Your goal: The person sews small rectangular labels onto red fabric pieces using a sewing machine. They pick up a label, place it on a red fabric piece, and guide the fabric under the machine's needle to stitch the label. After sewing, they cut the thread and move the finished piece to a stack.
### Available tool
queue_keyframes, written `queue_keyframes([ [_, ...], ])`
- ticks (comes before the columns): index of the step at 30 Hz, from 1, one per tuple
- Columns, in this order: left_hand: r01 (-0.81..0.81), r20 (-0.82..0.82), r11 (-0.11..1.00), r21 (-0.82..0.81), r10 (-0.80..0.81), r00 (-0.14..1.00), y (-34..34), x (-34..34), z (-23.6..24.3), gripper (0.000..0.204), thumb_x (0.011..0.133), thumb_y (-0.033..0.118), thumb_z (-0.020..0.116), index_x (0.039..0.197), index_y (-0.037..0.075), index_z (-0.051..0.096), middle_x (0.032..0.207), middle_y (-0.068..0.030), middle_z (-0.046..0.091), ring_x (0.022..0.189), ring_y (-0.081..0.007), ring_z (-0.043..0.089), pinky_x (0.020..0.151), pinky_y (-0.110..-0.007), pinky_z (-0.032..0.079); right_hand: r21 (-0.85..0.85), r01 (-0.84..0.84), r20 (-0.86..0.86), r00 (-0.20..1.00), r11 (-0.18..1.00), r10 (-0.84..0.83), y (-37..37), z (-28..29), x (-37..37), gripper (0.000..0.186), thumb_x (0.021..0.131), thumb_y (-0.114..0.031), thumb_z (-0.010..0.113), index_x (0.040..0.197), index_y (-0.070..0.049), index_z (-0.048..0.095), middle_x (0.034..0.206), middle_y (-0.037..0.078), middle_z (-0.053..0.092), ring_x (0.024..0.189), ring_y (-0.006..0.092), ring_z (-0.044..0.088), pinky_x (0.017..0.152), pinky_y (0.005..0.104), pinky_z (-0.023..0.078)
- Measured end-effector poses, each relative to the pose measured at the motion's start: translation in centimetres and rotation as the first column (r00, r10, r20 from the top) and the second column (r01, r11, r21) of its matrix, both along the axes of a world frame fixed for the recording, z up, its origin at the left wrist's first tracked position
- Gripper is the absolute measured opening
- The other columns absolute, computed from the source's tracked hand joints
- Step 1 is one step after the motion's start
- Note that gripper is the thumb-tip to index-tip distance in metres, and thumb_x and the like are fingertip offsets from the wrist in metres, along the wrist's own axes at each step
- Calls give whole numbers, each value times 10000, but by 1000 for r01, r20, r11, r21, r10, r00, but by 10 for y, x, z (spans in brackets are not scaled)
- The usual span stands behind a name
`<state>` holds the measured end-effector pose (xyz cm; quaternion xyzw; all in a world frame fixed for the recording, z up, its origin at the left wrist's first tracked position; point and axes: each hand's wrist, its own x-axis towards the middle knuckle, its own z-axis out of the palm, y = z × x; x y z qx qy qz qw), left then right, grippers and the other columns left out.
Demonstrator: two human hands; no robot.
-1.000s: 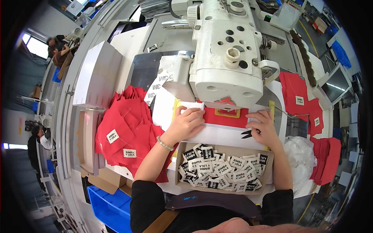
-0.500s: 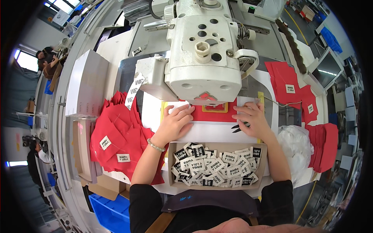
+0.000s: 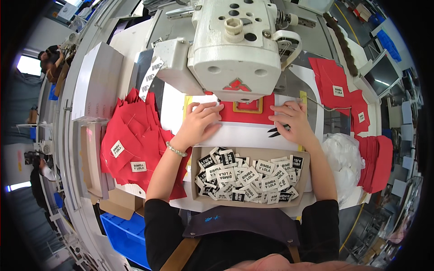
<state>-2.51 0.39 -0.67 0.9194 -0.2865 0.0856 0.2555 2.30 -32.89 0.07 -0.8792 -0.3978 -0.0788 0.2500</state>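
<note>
Red cloth [image 3: 247,119], just above frame centre: long axis left-right, between the hands, under yellow frame [image 3: 247,111]. Left hand [image 3: 201,122] at its left end, fingers loosely spread; right hand [image 3: 294,123] at its right, holding snips [image 3: 274,132]. Neither clearly nearer.

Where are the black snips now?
In the head view, the black snips protrude from the right hand, right of centre, between the red fabric piece and the label box.

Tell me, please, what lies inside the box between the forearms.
The box holds a heap of black and white labels; the lower ones and most of its bottom are covered.
</note>
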Motion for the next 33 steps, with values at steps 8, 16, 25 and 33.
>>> queue_keyframes([
  [8, 34, -213, 995, -92, -54, 975, 10, 3, 16, 203, 776, 138, 705, 977, 123, 680, 1220, -39, 628, 1144, -241, 546, 988, -392, 331, 66, -45, -111, 992, 997, 52, -7, 0, 11, 146, 757, -124, 685, 897, -151, 719, 1097, -15, 670, 1012, 218, 514, 930, 395, 300],
  [16, -22, -120, 999, 27, 25, 992, -11, -31, 70, 226, 747, 107, 726, 966, 93, 673, 926, -19, 671, 886, -198, 618, 810, -348, 428, 52, -144, -436, 887, 988, 152, -11, 84, -37, 73, 778, -132, 679, 844, -107, 696, 873, 2, 668, 822, 191, 598, 784, 340, 395],
  [25, 314, -103, 947, -72, -320, 942, -112, -72, 30, 284, 730, 63, 606, 1011, 36, 635, 906, -53, 617, 844, -212, 608, 750, -304, 488, -140, 26, -318, 945, 990, -70, -21, 74, -104, 108, 747, -101, 708, 851, -99, 676, 796, 8, 648, 720, 192, 584, 703, 326, 400],
  [33, 306, -131, 942, 139, -289, 948, -134, -66, 30, 348, 734, 93, 609, 1078, 41, 611, 893, -43, 558, 909, -210, 561, 808, -321, 470, -96, 209, -245, 943, 973, -226, -33, 66, -131, 161, 742, -101, 720, 899, -106, 685, 834, -12, 654, 774, 156, 573, 777, 323, 347],
])
